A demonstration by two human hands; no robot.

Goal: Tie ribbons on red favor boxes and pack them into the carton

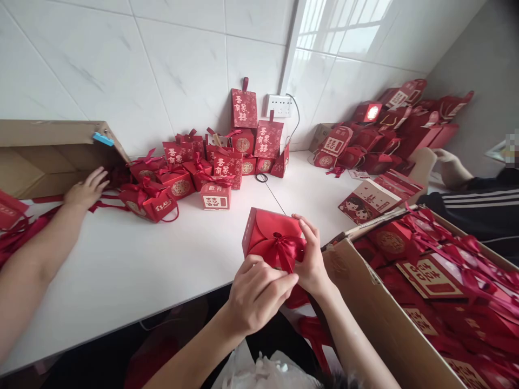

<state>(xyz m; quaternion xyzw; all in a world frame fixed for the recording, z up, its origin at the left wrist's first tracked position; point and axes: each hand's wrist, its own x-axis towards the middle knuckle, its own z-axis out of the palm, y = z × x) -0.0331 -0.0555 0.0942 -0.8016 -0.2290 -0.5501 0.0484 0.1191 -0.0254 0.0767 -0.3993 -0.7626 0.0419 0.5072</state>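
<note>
A red gift box (263, 229) with a satin bow on its face is between my two hands at the front edge of the white table. My left hand (261, 294) is closed at the box's lower side, its fingers bent by the ribbon's lower end. Wrapped round the right side of the box is my right hand (312, 259), its fingers beside the bow (279, 246). What lies under my left fingers is hidden. A small red and cream box (215, 198) stands behind on the table.
Red boxes (174, 183) crowd the table's back left, with more piled (377, 135) at the back right. An open carton (352, 270) of red boxes stands at right, another carton (60, 156) at left. Other people's hands (87, 189) reach in from the left and right.
</note>
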